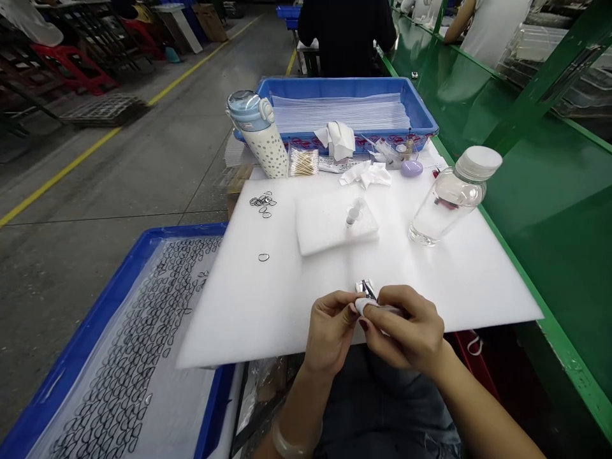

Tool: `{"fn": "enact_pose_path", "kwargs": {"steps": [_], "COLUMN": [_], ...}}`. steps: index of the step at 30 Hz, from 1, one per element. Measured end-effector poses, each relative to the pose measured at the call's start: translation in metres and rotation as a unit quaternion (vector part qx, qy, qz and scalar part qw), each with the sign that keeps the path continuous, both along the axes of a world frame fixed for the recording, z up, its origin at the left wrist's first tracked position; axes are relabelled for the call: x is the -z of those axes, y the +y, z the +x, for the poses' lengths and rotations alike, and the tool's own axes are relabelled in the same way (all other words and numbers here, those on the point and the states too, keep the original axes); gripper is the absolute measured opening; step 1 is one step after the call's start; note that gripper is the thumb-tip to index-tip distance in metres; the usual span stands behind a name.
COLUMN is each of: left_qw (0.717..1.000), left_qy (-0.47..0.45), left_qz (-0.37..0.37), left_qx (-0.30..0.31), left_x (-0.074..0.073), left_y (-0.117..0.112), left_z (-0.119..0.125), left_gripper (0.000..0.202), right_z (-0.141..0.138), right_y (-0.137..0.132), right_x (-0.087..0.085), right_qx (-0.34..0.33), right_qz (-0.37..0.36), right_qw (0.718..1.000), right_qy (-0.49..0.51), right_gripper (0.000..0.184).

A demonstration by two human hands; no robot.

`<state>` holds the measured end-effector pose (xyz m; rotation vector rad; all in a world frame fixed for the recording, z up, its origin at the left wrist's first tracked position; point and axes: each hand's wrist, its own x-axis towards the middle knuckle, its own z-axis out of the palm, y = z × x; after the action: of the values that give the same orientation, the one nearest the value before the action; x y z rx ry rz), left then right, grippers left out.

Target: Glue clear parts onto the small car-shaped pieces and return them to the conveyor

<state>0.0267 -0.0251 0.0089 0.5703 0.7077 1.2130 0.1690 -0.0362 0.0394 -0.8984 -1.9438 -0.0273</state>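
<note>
My left hand (331,325) and my right hand (406,325) meet over the near edge of a white foam sheet (296,299). Both are closed in a pinch around a small dark ring-shaped part (368,290), and the right fingers also press a bit of white cloth against it. A single black ring (263,257) lies on the sheet to the left, and a small heap of black rings (262,204) lies farther back. A small white foam pad (329,223) with a little clear dispenser (354,212) on it sits in the sheet's middle.
A clear liquid bottle (447,197) stands at right. A blue tray (115,357) of many black rings is at lower left. Behind are a blue bin (421,115), a dotted flask (261,137), cotton swabs (303,162) and wipes (366,173). Other people work beyond, along the green bench (549,210).
</note>
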Motion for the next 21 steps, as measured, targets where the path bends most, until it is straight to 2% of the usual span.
{"fn": "enact_pose_path", "kwargs": {"steps": [3,8,12,16,18,21], "left_qw": [1.000,1.000,0.999,0.987,0.981,0.985], "left_qy": [0.001,0.001,0.020,0.122,0.152,0.133], "left_qz": [0.002,0.003,0.031,0.098,0.112,0.099], "left_qx": [-0.005,-0.020,-0.017,-0.039,-0.049,-0.044], "left_x": [0.001,0.002,0.002,0.003,0.005,0.005], "left_y": [0.001,0.002,-0.001,-0.012,-0.015,-0.013], "left_z": [0.001,0.002,-0.002,-0.012,-0.017,-0.021], "left_gripper": [0.027,0.029,0.027,0.019,0.017,0.020], "right_z": [0.010,0.020,0.022,0.028,0.026,0.014], "right_y": [-0.002,-0.003,-0.006,-0.013,-0.017,-0.018], "right_x": [-0.009,-0.013,-0.003,0.006,0.007,0.004], "right_qx": [0.003,0.086,0.089,0.092,0.079,0.043], "right_qz": [-0.022,-0.005,-0.048,-0.099,-0.105,-0.088], "right_qw": [0.999,0.996,0.993,0.987,0.985,0.988], "right_qy": [-0.032,0.021,0.055,0.092,0.109,0.119], "right_gripper": [0.011,0.011,0.014,0.016,0.017,0.021]}}
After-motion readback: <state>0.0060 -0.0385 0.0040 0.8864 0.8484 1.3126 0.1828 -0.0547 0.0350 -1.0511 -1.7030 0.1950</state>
